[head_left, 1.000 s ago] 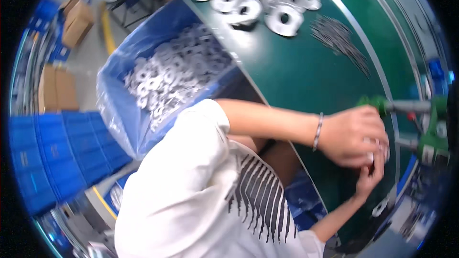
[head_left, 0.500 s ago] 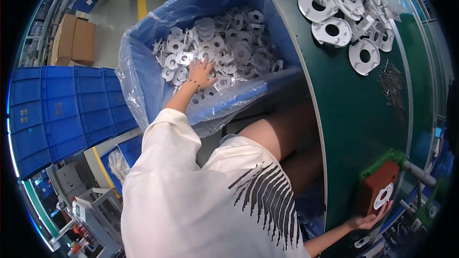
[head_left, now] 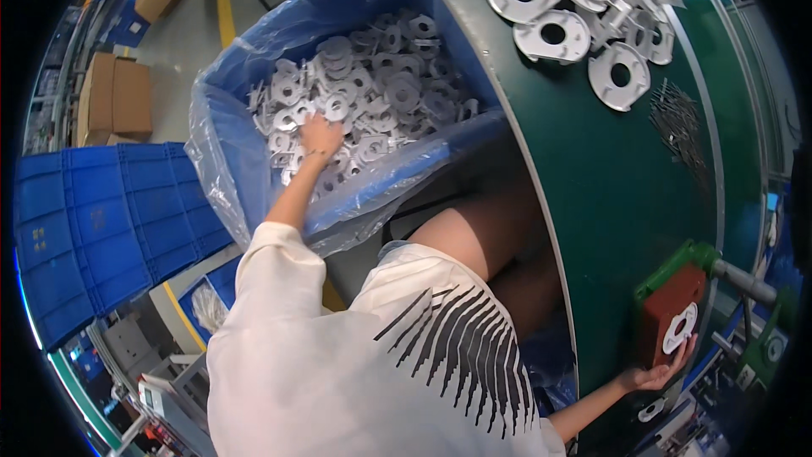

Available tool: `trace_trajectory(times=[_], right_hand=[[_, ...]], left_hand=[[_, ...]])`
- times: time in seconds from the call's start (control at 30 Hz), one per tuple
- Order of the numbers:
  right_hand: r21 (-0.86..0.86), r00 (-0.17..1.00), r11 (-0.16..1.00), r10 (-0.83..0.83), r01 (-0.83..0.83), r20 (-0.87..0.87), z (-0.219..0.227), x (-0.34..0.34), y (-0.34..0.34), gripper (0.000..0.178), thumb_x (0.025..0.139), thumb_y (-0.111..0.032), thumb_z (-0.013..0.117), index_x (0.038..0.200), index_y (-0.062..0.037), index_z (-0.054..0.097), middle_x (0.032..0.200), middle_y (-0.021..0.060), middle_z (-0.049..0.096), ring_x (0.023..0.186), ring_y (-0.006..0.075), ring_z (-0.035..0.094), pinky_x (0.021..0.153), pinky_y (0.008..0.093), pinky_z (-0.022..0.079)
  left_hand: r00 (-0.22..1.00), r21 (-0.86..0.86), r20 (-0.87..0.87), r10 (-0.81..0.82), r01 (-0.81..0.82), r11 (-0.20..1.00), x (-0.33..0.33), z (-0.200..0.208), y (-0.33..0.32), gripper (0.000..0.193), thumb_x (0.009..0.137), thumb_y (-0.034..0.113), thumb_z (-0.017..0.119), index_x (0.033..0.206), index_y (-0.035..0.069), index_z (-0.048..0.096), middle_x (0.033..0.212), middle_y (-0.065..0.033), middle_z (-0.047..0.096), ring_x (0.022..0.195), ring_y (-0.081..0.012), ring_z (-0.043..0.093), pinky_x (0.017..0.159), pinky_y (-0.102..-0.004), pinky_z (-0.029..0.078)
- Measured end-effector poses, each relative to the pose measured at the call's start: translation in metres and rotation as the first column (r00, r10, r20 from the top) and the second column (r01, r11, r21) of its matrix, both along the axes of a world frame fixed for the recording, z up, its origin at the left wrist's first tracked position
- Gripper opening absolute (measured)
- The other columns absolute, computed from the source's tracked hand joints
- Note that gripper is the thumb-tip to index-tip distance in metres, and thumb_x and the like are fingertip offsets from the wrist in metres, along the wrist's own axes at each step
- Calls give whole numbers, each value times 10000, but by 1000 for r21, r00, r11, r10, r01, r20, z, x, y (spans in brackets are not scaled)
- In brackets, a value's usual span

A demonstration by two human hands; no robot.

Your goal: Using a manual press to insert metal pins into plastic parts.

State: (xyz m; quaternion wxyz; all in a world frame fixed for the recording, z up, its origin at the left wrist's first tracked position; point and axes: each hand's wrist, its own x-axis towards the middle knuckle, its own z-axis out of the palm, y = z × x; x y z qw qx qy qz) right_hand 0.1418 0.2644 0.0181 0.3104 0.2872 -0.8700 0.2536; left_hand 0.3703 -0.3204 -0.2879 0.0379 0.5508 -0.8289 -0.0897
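Inside the lined blue bin (head_left: 474,137), my left hand (head_left: 321,135) reaches down among many silver-white ring plates (head_left: 399,93). Its fingertips lie against the plates and are blurred, so whether they grip one cannot be made out. At the lower right, my right hand (head_left: 658,374) is palm up with its fingers stretched out. Those fingers rest along the edge of a red-brown block (head_left: 660,322) in a green fixture (head_left: 677,264). A white plate with a central hole (head_left: 679,327) sits on the block, right by the fingertips.
Larger silver plates (head_left: 551,34) are piled at the far end of the green table (head_left: 584,203), with loose metal pins (head_left: 677,123) beside them. A grey lever (head_left: 744,281) sticks out from the fixture. Blue crates (head_left: 101,211) and cardboard boxes (head_left: 118,97) stand at the left.
The whole view has shifted, with the bin and table now further left. My left hand's fingers were spread over the plates and now dip among them. My right hand stays beside the block.
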Motion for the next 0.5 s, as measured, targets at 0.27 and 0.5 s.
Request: trace_trajectory(times=[0.27,0.5], right_hand=[[-107,998,993,54,-51,21,-11,-7,-18,532,932,-344,289,1148,91,506,1225,227,488,1153,339,456,1001,446,303],[-99,998,994,-45,49,44,-7,6,-2,556,920,-392,311,1187,65,484,1251,206,468,1178,334,429,1017,460,282]], left_hand=[[808,254,-241,-537,587,769,-214,-160,39,764,732,463,577,1303,30,312,1331,-268,274,1232,-452,272,933,-636,269],[701,54,201,-684,690,722,-159,-21,-2,786,683,384,651,1345,126,316,1391,-201,243,1285,-363,245,988,-560,276]])
